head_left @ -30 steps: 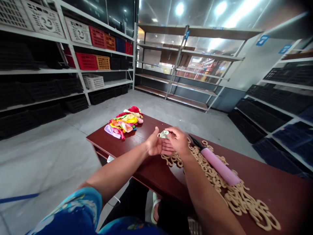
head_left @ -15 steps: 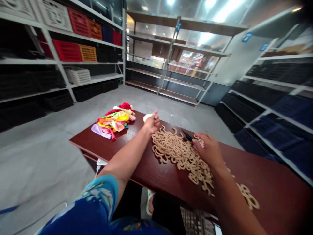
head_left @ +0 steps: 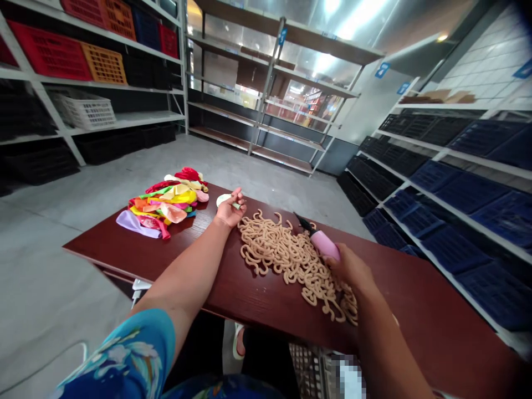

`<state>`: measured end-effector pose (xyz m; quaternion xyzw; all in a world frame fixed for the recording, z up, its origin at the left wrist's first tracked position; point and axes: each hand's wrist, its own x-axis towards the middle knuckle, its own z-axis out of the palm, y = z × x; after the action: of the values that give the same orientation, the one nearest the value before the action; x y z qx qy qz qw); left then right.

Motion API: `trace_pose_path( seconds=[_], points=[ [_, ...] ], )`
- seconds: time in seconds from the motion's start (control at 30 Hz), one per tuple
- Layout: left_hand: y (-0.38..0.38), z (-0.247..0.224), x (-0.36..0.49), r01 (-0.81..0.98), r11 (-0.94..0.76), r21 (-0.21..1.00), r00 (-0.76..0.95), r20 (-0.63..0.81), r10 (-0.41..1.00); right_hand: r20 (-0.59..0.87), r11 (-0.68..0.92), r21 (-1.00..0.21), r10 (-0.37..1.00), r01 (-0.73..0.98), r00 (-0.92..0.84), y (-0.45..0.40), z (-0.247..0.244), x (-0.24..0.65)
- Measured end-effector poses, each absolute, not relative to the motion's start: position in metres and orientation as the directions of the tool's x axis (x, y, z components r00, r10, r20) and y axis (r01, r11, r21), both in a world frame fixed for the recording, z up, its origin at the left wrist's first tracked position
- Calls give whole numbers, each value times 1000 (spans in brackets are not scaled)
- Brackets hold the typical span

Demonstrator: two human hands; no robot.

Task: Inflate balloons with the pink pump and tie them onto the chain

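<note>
My left hand (head_left: 231,210) is at the table's far edge, palm turned up and fingers curled around a small pale object (head_left: 236,205). A white round object (head_left: 223,199) shows just beside it, partly behind the hand. My right hand (head_left: 351,269) grips the rear end of a pink tool (head_left: 325,244) with a black pointed tip, which angles up and left over the pile. Many tan, curved, cord-like pieces (head_left: 276,246) lie heaped between my hands; my right hand and forearm cover the pile's right end.
A heap of colourful limp pieces (head_left: 168,199) lies on the left of the dark red table (head_left: 245,296). Shelving with crates (head_left: 103,64) stands at left, racks (head_left: 286,133) ahead, and dark blue bins (head_left: 444,233) at right. A white plug (head_left: 140,285) is by the near left edge.
The view has shifted right, so the table items appear farther left. My right hand is now back at the pink tool's rear end, and its pink body shows clearly. My left hand stays beside the white object.
</note>
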<state>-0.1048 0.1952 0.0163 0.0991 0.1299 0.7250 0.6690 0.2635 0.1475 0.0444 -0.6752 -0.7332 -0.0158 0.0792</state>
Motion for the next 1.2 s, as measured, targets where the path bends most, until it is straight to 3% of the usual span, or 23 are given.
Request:
trace_pose_path(
  seconds=[0.07, 0.13, 0.2, 0.27, 0.43, 0.73, 0.97, 1.2],
  points=[
    [197, 15, -107, -951, -97, 295, -117, -53, 992, 259, 140, -106, 960, 984, -109, 146, 59, 244],
    [200, 12, -112, -956, -129, 264, -155, -82, 984, 325, 352, -150, 900, 924, -290, 146, 72, 215],
    [202, 11, -117, -958, -174, 228, -203, -111, 973, 352, 542, -130, 808, 830, -473, 149, 78, 183],
    [205, 10, -122, -955, -223, 197, -254, -150, 956, 343, 619, -81, 753, 781, -561, 154, 75, 156],
    [207, 10, -128, -941, -285, 185, -319, -194, 928, 388, 622, -25, 728, 783, -566, 169, 42, 139],
    [204, 10, -128, -925, -315, 211, -335, -68, 940, 381, 618, 27, 720, 786, -579, 171, 31, 151],
    [202, 9, -120, -890, -303, 341, -318, 12, 948, 355, 593, 42, 744, 804, -567, 169, 32, 150],
    [203, 11, -109, -832, -314, 457, -365, -26, 931, 346, 591, 8, 755, 807, -556, 167, 32, 145]
  ],
)
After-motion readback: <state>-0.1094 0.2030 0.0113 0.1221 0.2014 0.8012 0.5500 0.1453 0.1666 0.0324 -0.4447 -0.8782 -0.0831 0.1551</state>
